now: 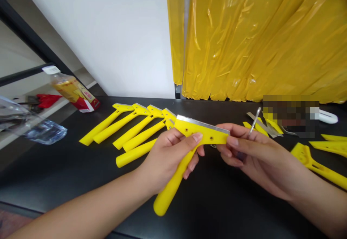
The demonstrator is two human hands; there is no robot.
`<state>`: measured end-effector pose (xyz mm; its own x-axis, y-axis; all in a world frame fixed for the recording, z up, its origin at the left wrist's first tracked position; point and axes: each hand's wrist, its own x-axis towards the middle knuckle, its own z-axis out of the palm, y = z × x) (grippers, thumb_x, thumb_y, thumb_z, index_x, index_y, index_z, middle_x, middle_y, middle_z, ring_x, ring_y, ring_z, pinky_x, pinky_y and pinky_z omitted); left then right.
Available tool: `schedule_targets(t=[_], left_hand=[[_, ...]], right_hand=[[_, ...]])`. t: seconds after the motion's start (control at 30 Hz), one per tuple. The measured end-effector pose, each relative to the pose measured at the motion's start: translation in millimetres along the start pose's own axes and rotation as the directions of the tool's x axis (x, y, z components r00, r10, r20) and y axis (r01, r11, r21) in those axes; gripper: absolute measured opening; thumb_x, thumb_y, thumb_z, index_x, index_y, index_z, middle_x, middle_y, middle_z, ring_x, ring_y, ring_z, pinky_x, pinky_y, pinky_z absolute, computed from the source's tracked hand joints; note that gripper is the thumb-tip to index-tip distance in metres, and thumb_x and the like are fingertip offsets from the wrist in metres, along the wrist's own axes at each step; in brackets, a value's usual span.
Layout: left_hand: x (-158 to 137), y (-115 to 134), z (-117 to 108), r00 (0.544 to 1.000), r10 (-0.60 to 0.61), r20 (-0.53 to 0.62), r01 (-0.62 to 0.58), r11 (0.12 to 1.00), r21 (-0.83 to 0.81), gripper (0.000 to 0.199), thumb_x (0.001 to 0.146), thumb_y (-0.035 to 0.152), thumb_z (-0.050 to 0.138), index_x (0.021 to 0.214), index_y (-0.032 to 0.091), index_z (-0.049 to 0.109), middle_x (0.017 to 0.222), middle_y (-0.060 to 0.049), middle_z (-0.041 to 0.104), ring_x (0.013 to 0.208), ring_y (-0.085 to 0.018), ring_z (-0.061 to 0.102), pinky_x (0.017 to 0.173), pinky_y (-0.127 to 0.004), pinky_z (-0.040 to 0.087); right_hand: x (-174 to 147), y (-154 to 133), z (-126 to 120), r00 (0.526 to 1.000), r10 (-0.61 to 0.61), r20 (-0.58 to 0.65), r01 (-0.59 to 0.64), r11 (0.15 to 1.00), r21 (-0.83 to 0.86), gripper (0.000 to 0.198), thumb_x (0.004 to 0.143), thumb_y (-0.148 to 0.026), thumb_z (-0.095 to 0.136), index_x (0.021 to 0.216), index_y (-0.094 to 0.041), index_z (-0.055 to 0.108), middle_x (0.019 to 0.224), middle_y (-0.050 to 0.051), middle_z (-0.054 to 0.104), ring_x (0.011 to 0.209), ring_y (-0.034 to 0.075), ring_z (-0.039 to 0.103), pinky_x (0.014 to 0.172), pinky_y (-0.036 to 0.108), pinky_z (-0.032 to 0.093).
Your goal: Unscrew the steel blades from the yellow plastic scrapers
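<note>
A yellow scraper (175, 181) with a metal blade along its head is held up over the black table, its handle slanting down to the left. My left hand (168, 150) is closed around the neck, thumb on the head between two screw holes. At the head's right end, my right hand (255, 150) pinches the corner by the blade. That same hand also holds a thin screwdriver (254, 122), its metal shaft pointing up past the fingers; the grip is mostly hidden. Left of my hands lie several similar yellow scrapers (132, 129) in a row, heads away from me.
More yellow scraper parts (320, 166) lie at the right, with flat metal blades (258, 123) behind my right hand. A drink bottle (74, 91) and a clear plastic container (40, 127) are at the left. Yellow plastic sheeting (257, 40) and a white panel (121, 40) border the table's back.
</note>
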<state>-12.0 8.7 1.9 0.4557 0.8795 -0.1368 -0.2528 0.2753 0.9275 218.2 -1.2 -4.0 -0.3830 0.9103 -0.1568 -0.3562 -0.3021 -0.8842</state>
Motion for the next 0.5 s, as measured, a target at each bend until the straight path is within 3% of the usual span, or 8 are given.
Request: schedule_targets(t=[0.3,0.5], left_hand=[[0.8,-1.7,0.2,1.0,-0.015,0.003,0.015,0.999,-0.03,0.03,0.102,0.042,0.076,0.088,0.016,0.07,0.078,0.0,0.07,0.05,-0.006,0.056,0.041,-0.016,0.044],[-1.7,-0.5,0.6,0.999,-0.051,0.001,0.051,0.997,0.058,0.036,0.103,0.049,0.071,0.089,0.016,0.073,0.053,0.003,0.059,0.041,-0.006,0.049,0.042,-0.015,0.038]], right_hand=[[0.3,5.4,-6.2,0.987,-0.16,-0.005,0.153,0.956,-0.25,0.035,0.098,-0.042,0.08,0.132,-0.04,0.074,0.098,0.0,0.067,0.077,0.011,0.057,0.067,0.021,0.046],[-0.3,2.6,0.8,0.979,-0.201,-0.025,0.188,0.946,-0.264,0.029,0.096,-0.037,0.084,0.124,-0.037,0.077,0.09,-0.001,0.07,0.073,0.008,0.055,0.064,0.016,0.045]])
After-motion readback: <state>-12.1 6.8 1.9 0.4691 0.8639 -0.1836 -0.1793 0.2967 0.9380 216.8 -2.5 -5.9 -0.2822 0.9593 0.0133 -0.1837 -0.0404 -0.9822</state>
